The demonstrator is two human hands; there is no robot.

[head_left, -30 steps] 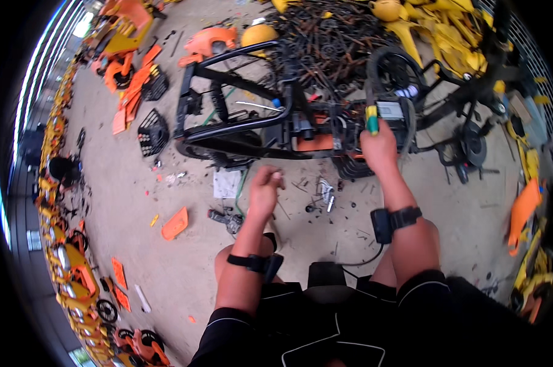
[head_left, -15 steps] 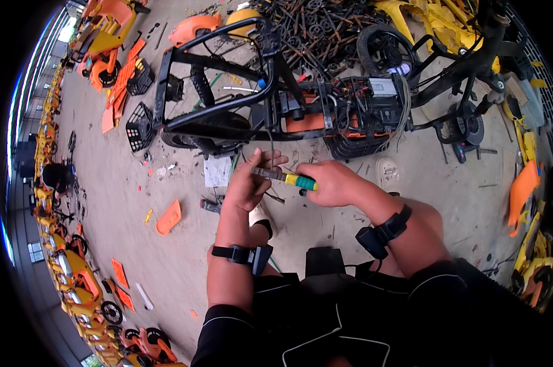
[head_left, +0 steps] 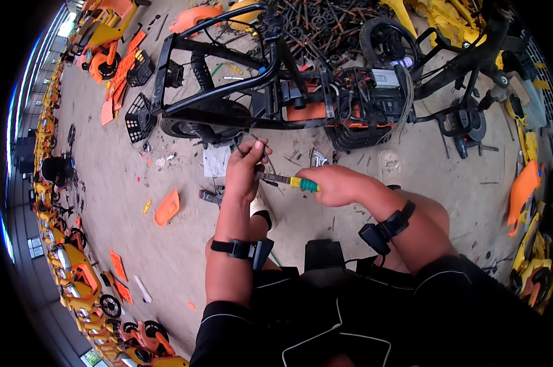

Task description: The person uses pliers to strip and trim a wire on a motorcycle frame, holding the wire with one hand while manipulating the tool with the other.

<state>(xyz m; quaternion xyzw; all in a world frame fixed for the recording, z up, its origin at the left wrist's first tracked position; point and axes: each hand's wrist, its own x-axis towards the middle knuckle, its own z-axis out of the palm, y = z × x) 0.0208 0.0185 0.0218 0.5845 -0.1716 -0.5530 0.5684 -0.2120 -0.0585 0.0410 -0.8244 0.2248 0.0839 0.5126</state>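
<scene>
Clenched in right hand (head_left: 336,185): one green-and-yellow-handled tool (head_left: 296,181), lying lengthwise between two hands, pointing leftward at left hand (head_left: 246,168). Pinched or merely touched there, impossible to tell: one thin dark strand (head_left: 271,164). Just beyond, black frame (head_left: 215,95); nearer, open floor (head_left: 301,226). Farther left, two black baskets (head_left: 143,125).

Plastic-looking tool handle (head_left: 309,185), metal shank (head_left: 279,178)

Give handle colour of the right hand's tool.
Handle: green and yellow; best seen in head view.
</scene>
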